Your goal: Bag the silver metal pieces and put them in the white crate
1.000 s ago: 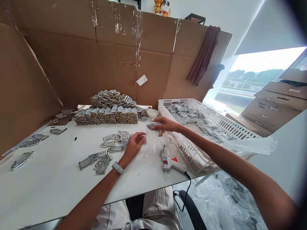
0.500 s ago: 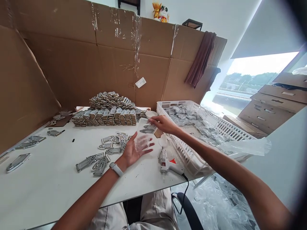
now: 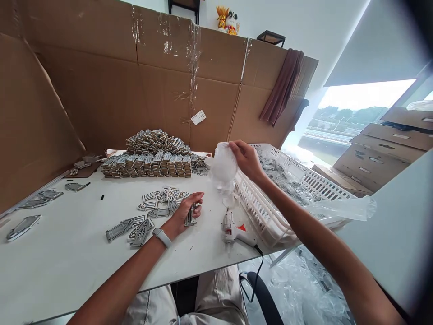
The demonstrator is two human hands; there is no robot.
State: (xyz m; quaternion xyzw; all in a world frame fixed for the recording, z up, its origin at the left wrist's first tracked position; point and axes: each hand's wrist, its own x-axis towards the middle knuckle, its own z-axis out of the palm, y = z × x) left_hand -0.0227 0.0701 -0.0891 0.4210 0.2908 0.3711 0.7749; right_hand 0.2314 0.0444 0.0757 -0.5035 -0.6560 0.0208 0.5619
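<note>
My right hand is raised above the table's right side and grips a crumpled clear plastic bag, which hangs down beside the white basket. My left hand rests on the white table and holds a small grey arch-shaped piece upright between its fingers. Several more grey arch-shaped pieces lie loose just left of that hand. A watch sits on my left wrist.
A big stacked pile of grey pieces stands at the back of the table. A white glue gun lies by the front edge, its cord hanging down. Taped cardboard walls enclose back and left. More loose pieces lie far left.
My right hand rose from the table with the plastic bag. My left hand, open palm-up half a second ago, closed on a grey piece.
</note>
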